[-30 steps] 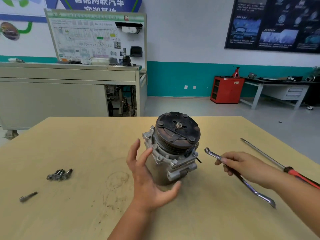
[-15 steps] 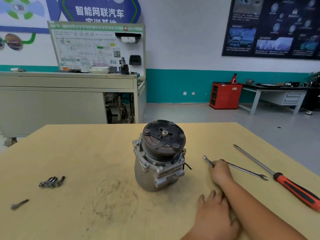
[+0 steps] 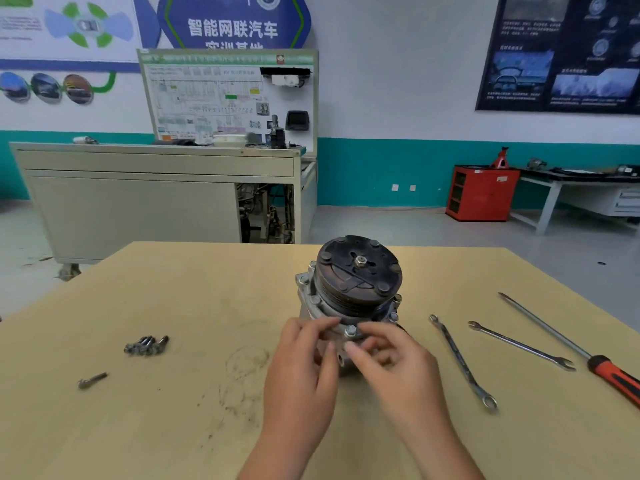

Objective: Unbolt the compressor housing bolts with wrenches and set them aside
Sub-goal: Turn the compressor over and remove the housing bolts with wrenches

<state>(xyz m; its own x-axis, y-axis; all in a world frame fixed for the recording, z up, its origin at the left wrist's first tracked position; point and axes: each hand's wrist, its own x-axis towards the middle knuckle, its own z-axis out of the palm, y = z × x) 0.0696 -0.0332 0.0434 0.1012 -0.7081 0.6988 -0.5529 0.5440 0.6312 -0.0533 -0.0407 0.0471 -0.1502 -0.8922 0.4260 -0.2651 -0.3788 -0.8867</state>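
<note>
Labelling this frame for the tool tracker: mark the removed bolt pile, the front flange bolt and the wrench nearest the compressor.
removed bolt pile (image 3: 147, 344): head view, middle of the cluster.
front flange bolt (image 3: 350, 330): head view, its hex head.
wrench nearest the compressor (image 3: 461, 360): head view, mid-shaft.

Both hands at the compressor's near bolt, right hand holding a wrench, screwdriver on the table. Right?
The right hand holds no wrench: head view shows both wrenches lying on the table right of the compressor, beside the screwdriver. It and the left hand are at the near bolt.
</note>
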